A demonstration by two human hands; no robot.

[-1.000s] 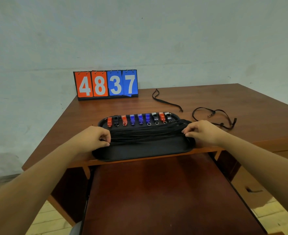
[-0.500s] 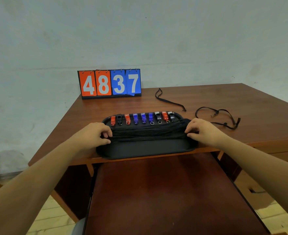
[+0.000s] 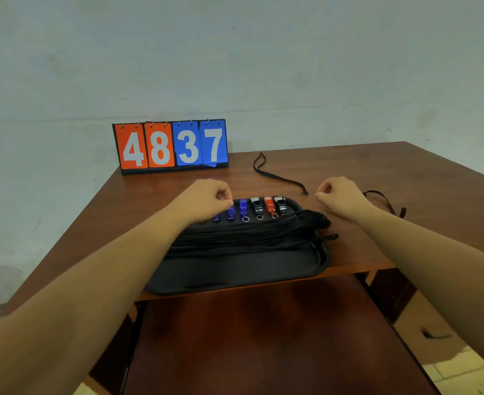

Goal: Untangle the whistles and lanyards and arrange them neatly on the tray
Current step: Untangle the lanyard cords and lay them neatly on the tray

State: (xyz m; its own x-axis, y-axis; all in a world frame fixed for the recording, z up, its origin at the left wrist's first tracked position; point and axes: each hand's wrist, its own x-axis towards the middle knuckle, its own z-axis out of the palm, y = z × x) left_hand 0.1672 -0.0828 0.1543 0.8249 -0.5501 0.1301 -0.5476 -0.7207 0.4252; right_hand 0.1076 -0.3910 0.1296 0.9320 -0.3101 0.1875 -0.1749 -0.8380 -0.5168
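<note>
A black tray (image 3: 235,272) lies at the table's near edge. A row of whistles lines its far side: blue ones (image 3: 243,206), a black and silver one (image 3: 255,205), a red one (image 3: 269,205) and another black one (image 3: 280,206). Their black lanyards (image 3: 249,235) lie bunched across the tray's middle. My left hand (image 3: 206,201) hovers with curled fingers over the left end of the row and hides the whistles there. My right hand (image 3: 340,198) is curled above the table just past the tray's right far corner. Nothing shows in either hand.
One loose black lanyard (image 3: 278,178) lies on the wooden table (image 3: 377,166) behind the tray, another (image 3: 386,199) to the right behind my right wrist. A flip scoreboard (image 3: 171,146) reading 4837 stands at the back left. A dark wooden surface (image 3: 263,337) sits below the table edge.
Both hands have let go of the lanyard bundle's ends and moved forward and up, the left over the whistle row, the right past the tray's corner. The camera has tilted closer.
</note>
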